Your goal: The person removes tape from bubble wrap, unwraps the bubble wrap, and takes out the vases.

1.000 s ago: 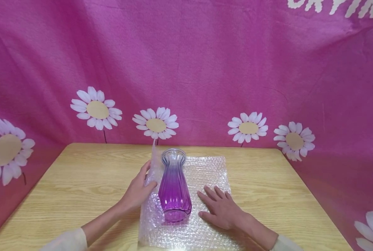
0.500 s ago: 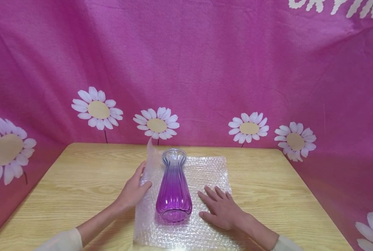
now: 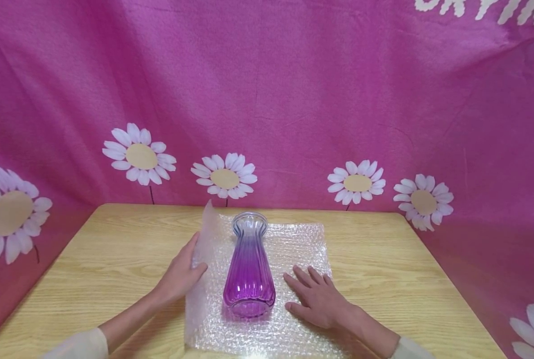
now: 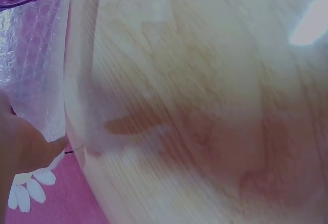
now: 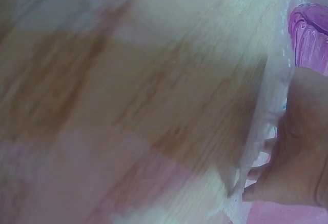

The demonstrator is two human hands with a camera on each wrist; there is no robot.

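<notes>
A ribbed glass vase (image 3: 250,269), clear at the neck and purple toward the base, lies on a sheet of bubble wrap (image 3: 298,244) with its mouth toward the far side. My left hand (image 3: 179,271) holds the wrap's raised left edge, thumb on the inner face and fingers behind it. In the left wrist view the thumb (image 4: 55,148) shows against the wrap. With fingers spread, my right hand (image 3: 318,298) rests flat on the wrap to the right of the vase, apart from it. The right wrist view shows that hand (image 5: 300,147) at the wrap's edge.
A light wood-grain table (image 3: 127,249) lies under everything and extends to both sides of the wrap. A pink cloth (image 3: 284,99) with printed daisies hangs behind the table and along both sides.
My left hand has moved left, drawing the wrap's raised left edge away from the vase. The vase's base has settled slightly left. My right hand stays in place.
</notes>
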